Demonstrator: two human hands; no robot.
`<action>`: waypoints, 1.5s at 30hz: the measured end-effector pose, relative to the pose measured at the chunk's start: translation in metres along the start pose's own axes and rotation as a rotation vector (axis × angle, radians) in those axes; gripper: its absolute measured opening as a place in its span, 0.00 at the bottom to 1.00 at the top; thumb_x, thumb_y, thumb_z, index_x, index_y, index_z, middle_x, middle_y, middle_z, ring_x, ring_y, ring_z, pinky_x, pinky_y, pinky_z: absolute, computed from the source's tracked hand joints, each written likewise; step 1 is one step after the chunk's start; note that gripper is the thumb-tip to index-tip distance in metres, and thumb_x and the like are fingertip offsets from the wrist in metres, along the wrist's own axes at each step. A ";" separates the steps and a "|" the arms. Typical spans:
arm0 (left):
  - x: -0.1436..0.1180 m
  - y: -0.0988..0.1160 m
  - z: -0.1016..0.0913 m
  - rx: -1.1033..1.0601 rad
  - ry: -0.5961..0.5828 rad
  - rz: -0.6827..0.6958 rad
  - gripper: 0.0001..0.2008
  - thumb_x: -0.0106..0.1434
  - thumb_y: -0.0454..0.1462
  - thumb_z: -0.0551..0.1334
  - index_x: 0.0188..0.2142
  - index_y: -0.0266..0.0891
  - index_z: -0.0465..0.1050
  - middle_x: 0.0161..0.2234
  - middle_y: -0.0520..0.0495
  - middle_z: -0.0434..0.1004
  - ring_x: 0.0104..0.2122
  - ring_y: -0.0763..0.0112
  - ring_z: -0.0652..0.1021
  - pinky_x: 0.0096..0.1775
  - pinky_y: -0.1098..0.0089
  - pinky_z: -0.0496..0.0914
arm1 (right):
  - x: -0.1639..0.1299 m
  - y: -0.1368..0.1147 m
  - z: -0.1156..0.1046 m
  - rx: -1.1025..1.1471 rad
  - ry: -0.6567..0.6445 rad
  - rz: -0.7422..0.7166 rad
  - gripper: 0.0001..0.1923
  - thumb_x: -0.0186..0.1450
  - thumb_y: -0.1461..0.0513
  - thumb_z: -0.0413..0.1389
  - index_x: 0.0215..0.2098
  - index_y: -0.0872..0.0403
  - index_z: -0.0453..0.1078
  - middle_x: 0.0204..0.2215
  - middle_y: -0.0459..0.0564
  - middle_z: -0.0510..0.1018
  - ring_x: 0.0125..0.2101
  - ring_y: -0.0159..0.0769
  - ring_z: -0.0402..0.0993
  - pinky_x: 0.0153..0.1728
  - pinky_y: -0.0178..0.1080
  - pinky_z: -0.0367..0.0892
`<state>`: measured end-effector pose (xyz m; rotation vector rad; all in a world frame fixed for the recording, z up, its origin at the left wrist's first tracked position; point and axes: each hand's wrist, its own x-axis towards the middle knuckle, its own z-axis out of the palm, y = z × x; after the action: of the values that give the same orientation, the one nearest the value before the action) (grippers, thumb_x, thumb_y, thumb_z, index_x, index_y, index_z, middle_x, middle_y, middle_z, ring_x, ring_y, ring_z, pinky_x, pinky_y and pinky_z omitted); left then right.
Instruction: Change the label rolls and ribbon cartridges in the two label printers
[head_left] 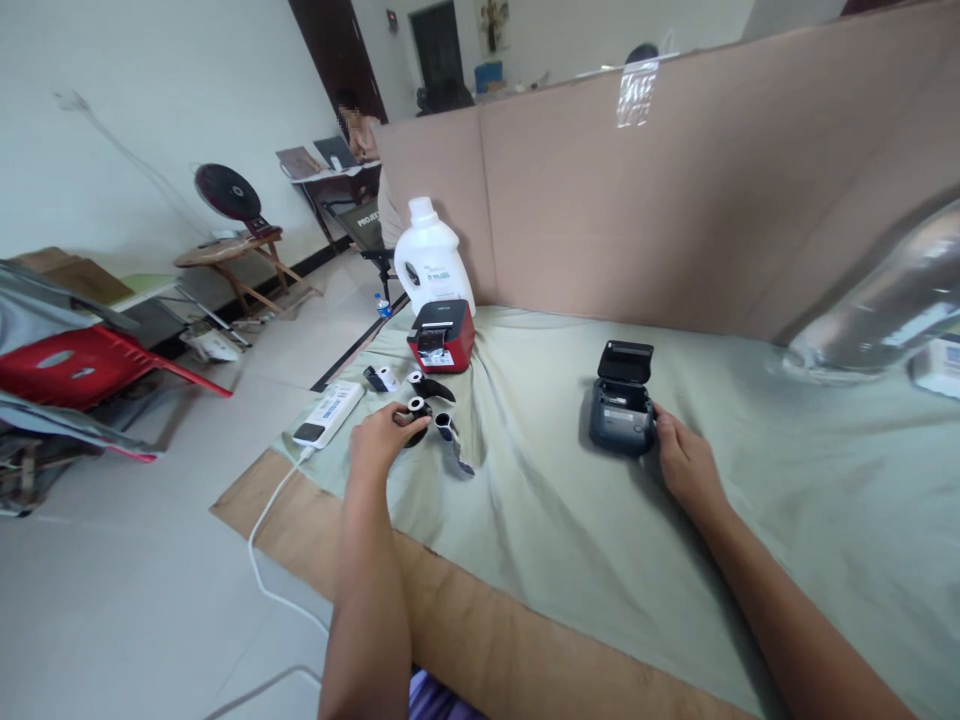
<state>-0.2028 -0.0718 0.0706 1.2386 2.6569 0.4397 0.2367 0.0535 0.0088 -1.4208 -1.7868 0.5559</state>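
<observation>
On the bench [600,560], under a green cloth, L hand [384,440] sits on a small black roll [417,408], fingers curled round it, grip closed on the roll. R hand [686,462] rests against the right side of a dark printer [621,412] w/ its lid up; fingers touch the casing, grip half closed, can't tell if it really clamps. Two more rolls [444,424] lie just beside L hand, one trailing a grey strip toward the near edge. A white roll [387,378] and a power strip [330,413] sit left of them, cable dropping to the floor. Red printer [442,338] stands behind the rolls, white jug [430,258] behind that, near the cardboard wall [675,200]. Nothing lies btwn the two hands but creased cloth. Far right, a blurred clear bottle [885,300] close to the lens hides that corner. Another person sits at a desk far back
</observation>
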 end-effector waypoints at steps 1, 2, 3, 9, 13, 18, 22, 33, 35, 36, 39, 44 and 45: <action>-0.003 -0.003 -0.004 0.013 -0.015 0.022 0.20 0.57 0.56 0.66 0.41 0.48 0.78 0.41 0.48 0.85 0.44 0.54 0.80 0.41 0.63 0.64 | 0.000 0.000 0.000 0.003 0.001 0.001 0.32 0.74 0.46 0.40 0.62 0.53 0.73 0.54 0.57 0.81 0.55 0.52 0.77 0.55 0.52 0.71; -0.005 -0.005 -0.007 0.030 -0.026 0.042 0.17 0.58 0.53 0.66 0.41 0.48 0.79 0.41 0.48 0.85 0.44 0.54 0.80 0.43 0.62 0.64 | 0.000 0.000 0.000 0.004 0.004 0.004 0.32 0.74 0.46 0.40 0.62 0.53 0.73 0.54 0.57 0.81 0.55 0.52 0.77 0.55 0.52 0.71; -0.007 -0.006 -0.010 0.048 -0.030 0.058 0.14 0.59 0.51 0.66 0.40 0.48 0.80 0.41 0.48 0.85 0.45 0.53 0.80 0.45 0.61 0.63 | 0.000 0.000 0.000 0.002 0.007 0.011 0.32 0.74 0.46 0.40 0.61 0.53 0.73 0.54 0.57 0.81 0.55 0.52 0.77 0.55 0.52 0.71; -0.012 -0.007 -0.014 0.051 0.052 0.055 0.11 0.63 0.44 0.62 0.42 0.49 0.81 0.43 0.48 0.85 0.49 0.51 0.79 0.55 0.54 0.58 | 0.000 -0.002 0.000 -0.023 0.007 0.056 0.32 0.74 0.46 0.41 0.61 0.54 0.73 0.53 0.57 0.81 0.56 0.52 0.77 0.55 0.52 0.71; -0.008 -0.010 -0.012 0.020 0.102 0.028 0.11 0.63 0.42 0.61 0.41 0.47 0.81 0.44 0.46 0.85 0.51 0.50 0.78 0.58 0.50 0.56 | 0.000 -0.001 0.000 -0.033 0.004 0.051 0.32 0.74 0.46 0.40 0.62 0.54 0.72 0.54 0.58 0.81 0.56 0.52 0.76 0.55 0.52 0.70; -0.005 -0.012 -0.008 -0.003 0.142 0.049 0.11 0.62 0.38 0.62 0.43 0.46 0.80 0.50 0.43 0.82 0.56 0.47 0.74 0.62 0.46 0.55 | 0.000 0.000 0.001 -0.038 0.011 0.057 0.33 0.74 0.46 0.40 0.62 0.55 0.72 0.54 0.59 0.80 0.56 0.52 0.76 0.55 0.52 0.70; -0.004 -0.011 -0.002 -0.053 0.131 0.128 0.28 0.63 0.36 0.63 0.63 0.48 0.68 0.62 0.42 0.74 0.61 0.48 0.71 0.65 0.42 0.51 | 0.001 0.000 0.001 -0.033 0.008 0.050 0.33 0.74 0.46 0.41 0.62 0.55 0.73 0.54 0.60 0.81 0.56 0.53 0.76 0.55 0.52 0.70; 0.003 -0.009 0.005 -0.062 0.106 0.238 0.16 0.64 0.43 0.66 0.51 0.48 0.76 0.48 0.46 0.83 0.52 0.53 0.78 0.65 0.45 0.51 | 0.001 -0.002 0.001 -0.018 0.001 0.053 0.32 0.73 0.47 0.42 0.62 0.55 0.73 0.54 0.60 0.81 0.56 0.53 0.76 0.57 0.52 0.69; 0.003 -0.007 0.004 -0.058 0.101 0.188 0.15 0.63 0.45 0.68 0.48 0.46 0.77 0.42 0.46 0.83 0.49 0.55 0.79 0.64 0.46 0.52 | 0.001 -0.002 0.000 -0.018 0.004 0.057 0.32 0.73 0.46 0.42 0.61 0.56 0.73 0.54 0.60 0.81 0.56 0.53 0.76 0.57 0.52 0.69; 0.002 -0.006 0.004 -0.057 0.097 0.168 0.15 0.62 0.46 0.69 0.47 0.46 0.76 0.41 0.46 0.83 0.48 0.55 0.79 0.64 0.46 0.52 | 0.001 -0.002 0.000 -0.016 0.007 0.057 0.32 0.73 0.46 0.42 0.61 0.55 0.73 0.53 0.60 0.81 0.56 0.53 0.76 0.57 0.51 0.69; -0.001 -0.004 0.001 -0.054 0.158 0.191 0.17 0.62 0.47 0.69 0.48 0.45 0.76 0.47 0.44 0.81 0.52 0.53 0.77 0.63 0.46 0.53 | 0.001 -0.001 0.001 0.000 0.013 0.050 0.32 0.72 0.46 0.42 0.60 0.54 0.74 0.54 0.58 0.81 0.56 0.53 0.76 0.56 0.51 0.70; -0.015 0.004 -0.007 -0.164 0.240 0.465 0.19 0.65 0.45 0.64 0.54 0.46 0.75 0.51 0.43 0.79 0.49 0.55 0.77 0.54 0.56 0.67 | 0.002 0.002 0.001 0.001 0.011 0.037 0.33 0.72 0.46 0.42 0.61 0.55 0.74 0.54 0.58 0.81 0.56 0.53 0.76 0.56 0.51 0.70; -0.017 0.006 -0.007 -0.203 0.153 0.504 0.19 0.65 0.44 0.64 0.54 0.46 0.75 0.48 0.44 0.80 0.45 0.58 0.78 0.51 0.59 0.70 | 0.002 0.002 0.001 0.001 0.012 0.034 0.33 0.72 0.46 0.42 0.61 0.56 0.74 0.54 0.59 0.81 0.56 0.53 0.76 0.56 0.52 0.70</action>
<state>-0.1896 -0.0829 0.0798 1.8640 2.3104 0.8820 0.2364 0.0563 0.0073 -1.4534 -1.7553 0.5654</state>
